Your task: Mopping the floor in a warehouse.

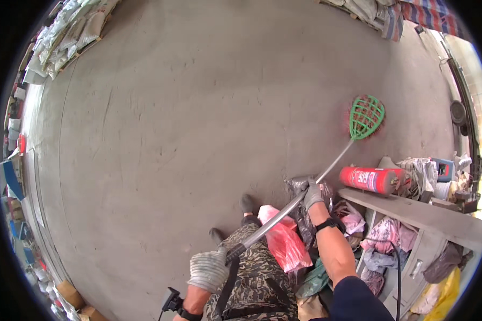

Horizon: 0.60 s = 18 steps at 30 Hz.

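A long-handled cobweb brush runs from my lap up to the right, with a metal pole (273, 220) and a green lattice head (367, 117) over dark red bristles. Its head is at the grey floor beyond the fire extinguishers; whether it touches is hard to tell. My left hand (208, 272), in a pale striped glove, wraps round the dark grip at the pole's near end. Farther up the pole, my right hand (313, 195) closes round the shaft in a grey glove. Below that arm lie a pink plastic bag (284, 238) and dark bags.
Red fire extinguishers (372, 179) lie beside a grey cabinet (423, 211) stuffed with bags and cloths on my right. Sacks on a pallet (72, 37) stand far left, and more stacked goods (369, 13) far right. Shelved items line the left edge, with cardboard boxes (72, 294) near.
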Tool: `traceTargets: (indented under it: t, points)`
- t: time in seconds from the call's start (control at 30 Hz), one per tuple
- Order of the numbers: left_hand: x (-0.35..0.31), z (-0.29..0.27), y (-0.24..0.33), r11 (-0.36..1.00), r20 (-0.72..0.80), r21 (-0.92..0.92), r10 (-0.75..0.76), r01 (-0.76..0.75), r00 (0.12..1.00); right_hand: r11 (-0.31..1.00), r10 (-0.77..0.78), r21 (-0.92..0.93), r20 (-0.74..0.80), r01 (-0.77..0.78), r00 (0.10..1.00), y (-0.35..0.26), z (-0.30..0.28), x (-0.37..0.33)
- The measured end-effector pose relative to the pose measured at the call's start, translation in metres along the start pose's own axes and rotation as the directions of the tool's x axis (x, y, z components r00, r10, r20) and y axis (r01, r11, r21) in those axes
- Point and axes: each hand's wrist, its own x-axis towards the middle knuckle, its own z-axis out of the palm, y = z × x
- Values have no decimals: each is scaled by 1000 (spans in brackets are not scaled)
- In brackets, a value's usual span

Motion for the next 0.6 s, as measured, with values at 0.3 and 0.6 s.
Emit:
traceTargets:
  t: [0.3,0.6]
  points:
    - [-153,96,-115,965,-78,-39,-260,258,962,957,284,-63,19,-282,959,110,24,-97]
    - [-331,198,-147,815,-307,-282,-577,507,757,781,608,-322,193,-535,770,291,27,-190]
